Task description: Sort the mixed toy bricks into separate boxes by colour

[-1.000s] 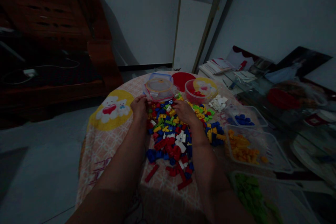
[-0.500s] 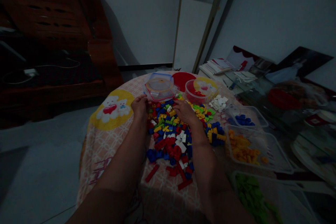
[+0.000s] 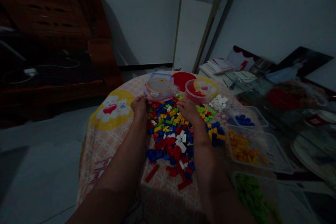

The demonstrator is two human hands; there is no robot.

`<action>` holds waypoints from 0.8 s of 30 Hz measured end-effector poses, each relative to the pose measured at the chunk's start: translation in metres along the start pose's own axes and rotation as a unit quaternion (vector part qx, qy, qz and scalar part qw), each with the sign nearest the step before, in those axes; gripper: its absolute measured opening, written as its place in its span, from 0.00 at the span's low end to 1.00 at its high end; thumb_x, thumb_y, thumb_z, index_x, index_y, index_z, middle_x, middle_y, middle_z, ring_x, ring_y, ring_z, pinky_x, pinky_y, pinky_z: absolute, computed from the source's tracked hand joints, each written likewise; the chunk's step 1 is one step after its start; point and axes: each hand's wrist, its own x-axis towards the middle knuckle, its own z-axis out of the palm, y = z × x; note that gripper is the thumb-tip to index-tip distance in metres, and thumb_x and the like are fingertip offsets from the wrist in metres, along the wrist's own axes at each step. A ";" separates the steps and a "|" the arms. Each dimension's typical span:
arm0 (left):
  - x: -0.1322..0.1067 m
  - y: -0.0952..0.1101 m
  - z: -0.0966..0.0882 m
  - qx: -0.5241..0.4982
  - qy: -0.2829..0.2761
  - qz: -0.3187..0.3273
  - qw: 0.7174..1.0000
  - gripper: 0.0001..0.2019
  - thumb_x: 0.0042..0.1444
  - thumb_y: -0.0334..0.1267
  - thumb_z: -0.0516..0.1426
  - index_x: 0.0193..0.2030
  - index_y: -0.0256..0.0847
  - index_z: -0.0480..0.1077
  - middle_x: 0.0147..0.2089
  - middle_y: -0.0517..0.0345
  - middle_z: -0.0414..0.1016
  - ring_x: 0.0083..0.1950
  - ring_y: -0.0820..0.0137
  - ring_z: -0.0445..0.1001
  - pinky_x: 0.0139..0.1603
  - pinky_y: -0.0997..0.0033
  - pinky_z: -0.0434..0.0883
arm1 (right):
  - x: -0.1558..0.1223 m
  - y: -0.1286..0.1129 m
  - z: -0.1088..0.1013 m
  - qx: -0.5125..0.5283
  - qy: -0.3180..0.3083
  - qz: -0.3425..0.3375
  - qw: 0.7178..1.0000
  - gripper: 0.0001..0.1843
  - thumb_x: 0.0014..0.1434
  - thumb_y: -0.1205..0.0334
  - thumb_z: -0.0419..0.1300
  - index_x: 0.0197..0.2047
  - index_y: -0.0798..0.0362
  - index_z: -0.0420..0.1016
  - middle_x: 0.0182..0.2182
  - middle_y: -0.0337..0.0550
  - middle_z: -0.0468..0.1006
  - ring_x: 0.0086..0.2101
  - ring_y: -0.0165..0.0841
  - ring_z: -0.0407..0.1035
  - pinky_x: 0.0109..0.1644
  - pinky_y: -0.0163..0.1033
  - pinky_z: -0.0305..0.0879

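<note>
In a dim room with a carved wooden settee at the upper left of the frame, a patterned tablecloth covers a rounded table. Loose toy building bricks, hard glossy plastic in blocky and long bar shapes, lie heaped mid-frame. The left hand rests at the heap's upper-left edge, fingers curled close; the right hand bends down over its upper part. Whether either pinches a brick, I cannot tell.

Working among such tangled pieces probably goes best with light fingertips, taking one brick by its flat sides and keeping the forearms from sweeping the heap. Thin, clear-walled trays hold blue bricks at right, yellow bricks below them and green bricks at lower right.
</note>
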 end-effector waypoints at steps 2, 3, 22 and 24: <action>-0.001 0.001 0.001 0.007 0.003 -0.005 1.000 0.10 0.44 0.26 0.57 0.35 0.38 0.70 0.23 0.64 0.71 0.20 0.77 0.68 0.23 0.81 0.66 | 0.000 -0.003 0.003 0.002 -0.011 -0.020 1.000 0.15 0.66 0.69 0.56 0.42 0.53 0.85 0.49 0.50 0.83 0.53 0.41 0.72 0.64 0.46 0.62; -0.002 0.002 0.001 0.012 0.005 -0.009 1.000 0.10 0.44 0.26 0.57 0.35 0.38 0.70 0.23 0.64 0.72 0.20 0.77 0.68 0.23 0.81 0.66 | 0.000 -0.005 0.005 0.000 -0.019 -0.028 0.999 0.14 0.66 0.69 0.56 0.43 0.53 0.85 0.53 0.51 0.82 0.57 0.42 0.71 0.67 0.48 0.60; -0.002 0.002 0.001 0.014 -0.002 0.001 1.000 0.10 0.44 0.26 0.56 0.35 0.37 0.70 0.23 0.64 0.71 0.20 0.76 0.68 0.23 0.80 0.66 | -0.008 0.010 -0.015 0.122 0.043 0.035 0.991 0.17 0.63 0.63 0.56 0.23 0.54 0.75 0.25 0.38 0.74 0.30 0.32 0.68 0.40 0.37 0.60; -0.003 0.003 0.000 0.013 -0.003 0.000 1.000 0.10 0.44 0.26 0.56 0.35 0.37 0.70 0.23 0.63 0.71 0.21 0.76 0.68 0.24 0.80 0.66 | -0.007 0.011 -0.012 0.132 0.068 0.041 0.988 0.12 0.63 0.64 0.57 0.32 0.54 0.82 0.34 0.43 0.82 0.37 0.36 0.74 0.46 0.39 0.66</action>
